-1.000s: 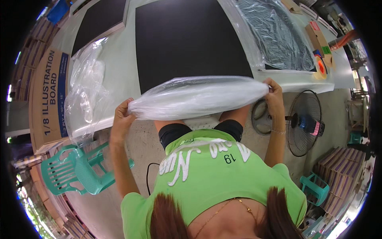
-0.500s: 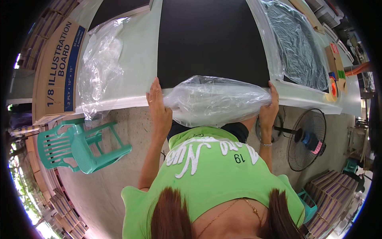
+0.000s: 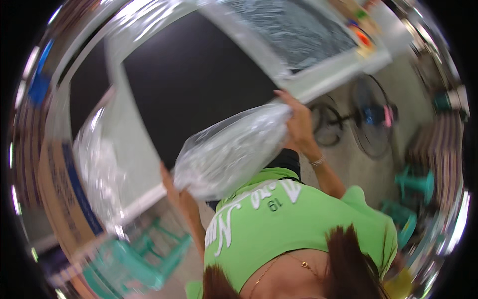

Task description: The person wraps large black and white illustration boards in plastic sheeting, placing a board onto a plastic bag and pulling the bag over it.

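Observation:
A large black board [image 3: 199, 79] lies flat on the table, its near edge toward my body. Gathered over that near edge is a clear plastic bag [image 3: 229, 154], crumpled and bulging. My left hand [image 3: 177, 192] grips the bag's left side near one corner of the board, thumb inward. At the opposite corner, my right hand [image 3: 300, 122] holds the bag's right side with its fingertips along the board's edge. The left fingers are blurred by motion. Whether the board itself is also pinched is hidden.
Loose clear plastic [image 3: 99, 169] lies left of the board, beside a cardboard box [image 3: 69, 194]. A plastic-covered board [image 3: 294, 32] and a tape roll [image 3: 363, 37] are at the right. Below stand a green chair [image 3: 124, 266] and a fan [image 3: 371, 117].
The whole view has tilted, so table, board and surroundings appear turned, with the left side lower. Both hands keep their hold on the plastic at the board's near corners.

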Tool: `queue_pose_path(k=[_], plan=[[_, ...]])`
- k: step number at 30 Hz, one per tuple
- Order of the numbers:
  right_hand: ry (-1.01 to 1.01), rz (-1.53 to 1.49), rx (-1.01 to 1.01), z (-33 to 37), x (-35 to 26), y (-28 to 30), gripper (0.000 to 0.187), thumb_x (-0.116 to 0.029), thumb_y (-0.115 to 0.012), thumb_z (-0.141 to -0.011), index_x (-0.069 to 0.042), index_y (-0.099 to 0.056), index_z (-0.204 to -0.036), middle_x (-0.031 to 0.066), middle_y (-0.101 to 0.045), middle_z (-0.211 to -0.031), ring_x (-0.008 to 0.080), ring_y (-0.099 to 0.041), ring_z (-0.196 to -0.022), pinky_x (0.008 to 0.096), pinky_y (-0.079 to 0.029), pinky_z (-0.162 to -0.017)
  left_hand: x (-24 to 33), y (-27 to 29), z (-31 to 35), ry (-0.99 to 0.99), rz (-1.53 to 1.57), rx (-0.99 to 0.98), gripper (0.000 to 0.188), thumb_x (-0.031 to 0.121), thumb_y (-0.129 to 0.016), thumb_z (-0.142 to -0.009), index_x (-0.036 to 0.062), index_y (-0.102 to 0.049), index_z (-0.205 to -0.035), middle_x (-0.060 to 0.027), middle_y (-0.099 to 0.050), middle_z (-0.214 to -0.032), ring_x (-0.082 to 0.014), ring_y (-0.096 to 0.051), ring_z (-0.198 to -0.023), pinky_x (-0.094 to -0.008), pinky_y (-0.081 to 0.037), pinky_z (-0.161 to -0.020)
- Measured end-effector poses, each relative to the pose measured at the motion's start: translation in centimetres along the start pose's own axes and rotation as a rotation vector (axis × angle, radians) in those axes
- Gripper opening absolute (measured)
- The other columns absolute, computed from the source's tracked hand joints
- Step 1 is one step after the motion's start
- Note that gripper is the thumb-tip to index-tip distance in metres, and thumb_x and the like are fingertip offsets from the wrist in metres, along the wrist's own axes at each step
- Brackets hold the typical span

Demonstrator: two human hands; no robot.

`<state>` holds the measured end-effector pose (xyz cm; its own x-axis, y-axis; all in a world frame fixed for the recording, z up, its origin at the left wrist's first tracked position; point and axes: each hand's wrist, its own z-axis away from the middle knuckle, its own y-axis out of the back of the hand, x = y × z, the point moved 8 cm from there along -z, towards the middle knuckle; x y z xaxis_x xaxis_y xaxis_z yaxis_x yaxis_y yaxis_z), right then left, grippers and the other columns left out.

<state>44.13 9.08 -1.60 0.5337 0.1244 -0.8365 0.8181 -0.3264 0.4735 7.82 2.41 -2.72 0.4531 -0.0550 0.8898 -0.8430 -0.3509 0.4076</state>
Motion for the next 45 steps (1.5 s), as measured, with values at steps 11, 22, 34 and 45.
queue_pose_path(k=[11,22,34,45], plan=[[0.165,-0.246,0.178,-1.9,-2.8,2.3,0.046,0.019,-0.046,-0.064,0.000,-0.065,-0.101,0.0162,-0.059,-0.113,0.0312,-0.055,-0.107,0.0349,-0.044,-0.091,-2.6,1.8,0.5,-0.204,-0.322,0.055,0.053,0.007,-0.044,-0.076,-0.0016,-0.048,-0.128,-0.0205,-0.050,-0.128,-0.0357,-0.046,-0.119,-0.0431,-0.034,-0.103],[0.421,-0.354,0.129,-4.0,-5.9,3.7,0.044,0.020,-0.044,-0.061,0.000,-0.067,-0.093,0.0129,-0.063,-0.097,0.0280,-0.060,-0.092,0.0332,-0.048,-0.080,-1.0,2.8,0.1,-0.412,-0.374,0.177,0.029,0.012,-0.057,-0.086,0.0002,-0.061,-0.113,-0.0161,-0.059,-0.115,-0.0317,-0.057,-0.103,-0.0397,-0.046,-0.088],[0.537,-0.286,0.091,-7.7,-10.0,4.2,0.055,0.018,-0.037,-0.055,-0.004,-0.070,-0.094,0.0112,-0.063,-0.097,0.0245,-0.060,-0.097,0.0306,-0.047,-0.087,2.0,6.5,-2.2,-0.395,-0.393,0.342,0.035,-0.011,-0.053,-0.069,-0.0042,-0.064,-0.100,-0.0166,-0.062,-0.103,-0.0307,-0.059,-0.096,-0.0391,-0.046,-0.088],[0.693,-0.238,0.185,-16.1,-21.1,10.8,0.026,0.002,-0.048,-0.082,-0.003,-0.060,-0.105,0.0069,-0.061,-0.107,0.0228,-0.058,-0.102,0.0306,-0.044,-0.089,17.3,18.6,-12.9,-0.734,0.141,0.565,0.028,0.017,-0.058,-0.088,-0.0037,-0.056,-0.106,-0.0150,-0.059,-0.108,-0.0224,-0.057,-0.101,-0.0325,-0.044,-0.092]])
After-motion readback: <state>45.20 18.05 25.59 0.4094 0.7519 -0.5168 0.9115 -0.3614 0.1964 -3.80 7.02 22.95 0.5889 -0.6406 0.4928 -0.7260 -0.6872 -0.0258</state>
